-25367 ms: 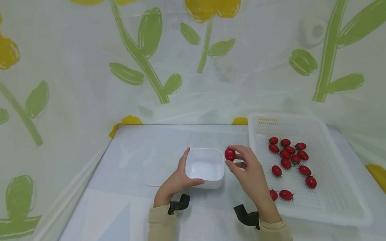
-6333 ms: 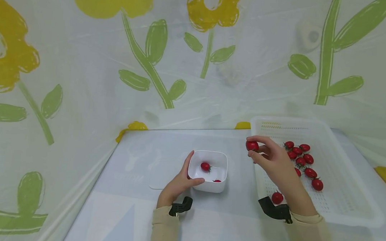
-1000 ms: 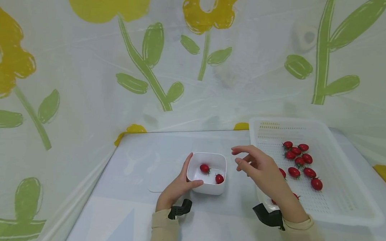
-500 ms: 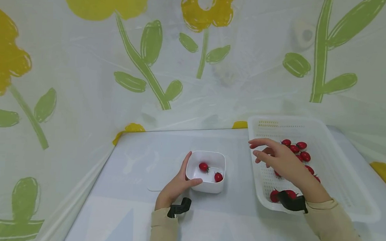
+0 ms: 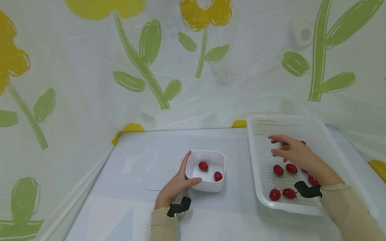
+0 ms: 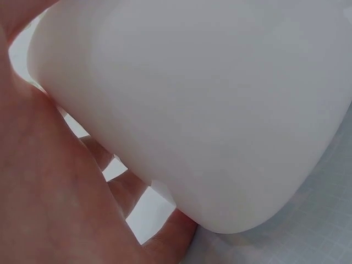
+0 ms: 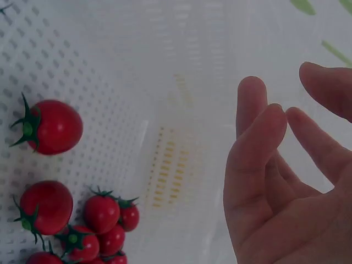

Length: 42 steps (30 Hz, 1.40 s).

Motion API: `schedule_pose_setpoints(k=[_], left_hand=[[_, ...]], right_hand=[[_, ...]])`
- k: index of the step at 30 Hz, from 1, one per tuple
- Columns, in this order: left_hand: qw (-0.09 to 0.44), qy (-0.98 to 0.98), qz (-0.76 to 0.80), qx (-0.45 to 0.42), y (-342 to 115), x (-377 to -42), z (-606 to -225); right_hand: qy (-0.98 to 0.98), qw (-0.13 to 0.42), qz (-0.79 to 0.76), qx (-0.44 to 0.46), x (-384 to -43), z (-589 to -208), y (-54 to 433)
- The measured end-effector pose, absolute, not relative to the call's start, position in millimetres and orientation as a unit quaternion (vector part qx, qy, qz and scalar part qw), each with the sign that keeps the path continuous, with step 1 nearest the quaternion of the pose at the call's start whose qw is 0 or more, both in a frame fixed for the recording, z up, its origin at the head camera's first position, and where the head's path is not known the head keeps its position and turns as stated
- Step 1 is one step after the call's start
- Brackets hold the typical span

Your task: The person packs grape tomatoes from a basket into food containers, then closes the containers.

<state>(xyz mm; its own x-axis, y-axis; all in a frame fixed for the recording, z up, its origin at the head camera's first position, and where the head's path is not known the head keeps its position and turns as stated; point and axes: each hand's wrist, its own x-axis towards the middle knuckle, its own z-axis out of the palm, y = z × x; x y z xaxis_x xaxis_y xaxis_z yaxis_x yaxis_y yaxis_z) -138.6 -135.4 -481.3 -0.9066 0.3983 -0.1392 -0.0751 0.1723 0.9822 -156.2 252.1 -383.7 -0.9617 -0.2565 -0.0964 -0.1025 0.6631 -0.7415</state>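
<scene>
My left hand grips the small white square box, thumb along its front wall and fingers at its left side. Two red cherry tomatoes with green stems lie inside the box. In the left wrist view, the box's smooth wall fills most of the picture beside the palm. My right hand hovers above the white perforated basket, holding nothing, fingers loosely bent and apart from the thumb. Several cherry tomatoes sit in the basket, some hidden beneath the hand and forearm.
The basket stands on the right of the pale table. A thin flat pale shape lies left of the box. Behind the table hangs a white curtain with printed flowers. Black wrist cameras sit on both wrists.
25 seconds ago the box was empty and my right hand held a tomato beside it. Within the last second my empty right hand has moved right, from near the box to over the basket.
</scene>
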Motion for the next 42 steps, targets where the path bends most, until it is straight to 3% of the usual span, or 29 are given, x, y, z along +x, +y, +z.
schedule_pose_setpoints(k=[16, 26, 42], left_hand=[[0.211, 0.732, 0.636, 0.124, -134, -129, -450], [0.188, 0.73, 0.646, 0.119, -135, -141, -480], [0.186, 0.735, 0.643, 0.11, -135, -140, -483]], right_hand=[[0.903, 0.151, -0.399, -0.051, -188, -416, 298], [0.89, 0.207, -0.405, -0.009, -196, -428, 308], [0.889, 0.247, -0.385, -0.008, -199, -439, 312]])
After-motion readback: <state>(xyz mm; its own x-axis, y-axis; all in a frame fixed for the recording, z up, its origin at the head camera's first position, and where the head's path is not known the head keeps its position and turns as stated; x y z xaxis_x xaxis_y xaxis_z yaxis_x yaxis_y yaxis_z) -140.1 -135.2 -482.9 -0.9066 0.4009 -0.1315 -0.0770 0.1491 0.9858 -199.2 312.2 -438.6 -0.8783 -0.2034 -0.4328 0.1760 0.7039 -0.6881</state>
